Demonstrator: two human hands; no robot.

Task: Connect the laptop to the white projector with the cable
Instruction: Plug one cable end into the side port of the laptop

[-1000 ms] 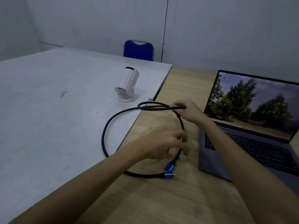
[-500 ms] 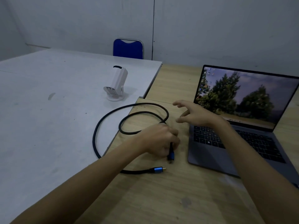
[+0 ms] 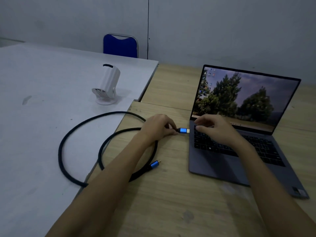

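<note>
Left hand (image 3: pixel 158 127) pinches the black braided cable's blue metal plug (image 3: pixel 183 130), aimed at the grey open laptop's (image 3: pixel 220 161) left edge; right hand (image 3: pixel 214 128) rests loose-fingered on it, apparently steadying.

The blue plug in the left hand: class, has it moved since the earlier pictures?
Yes. The blue plug in the left hand has travelled right across the wooden table to the laptop's left edge.

left hand (image 3: pixel 158 126): fingers pinched closed | right hand (image 3: pixel 214 127): fingers spread, palm down
</note>
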